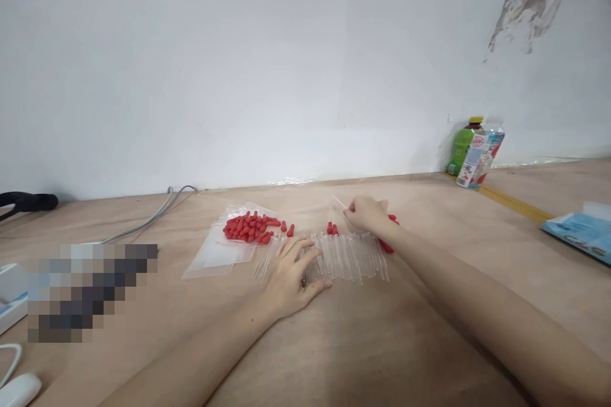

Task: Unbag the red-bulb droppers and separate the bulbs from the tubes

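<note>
A row of thin clear tubes (351,257) lies side by side on the table. My left hand (291,273) rests over the left part of the row, fingers apart, touching the tubes. Beyond the row, my right hand (366,213) is closed in a pinch on a thin clear tube (338,201), which points away to the upper left. A pile of red rubber bulbs (247,227) lies left of the tubes on clear plastic bags (214,261). Two red bulbs (331,228) stand near my right hand. More red pieces (387,245) show partly behind my right wrist.
At the back right, a green bottle (461,149) with a yellow cap stands beside a printed clear package (480,159). A blue packet (580,235) lies at the right. On the left are a grey cable (147,222), a black object (33,201) and a white power strip (12,292).
</note>
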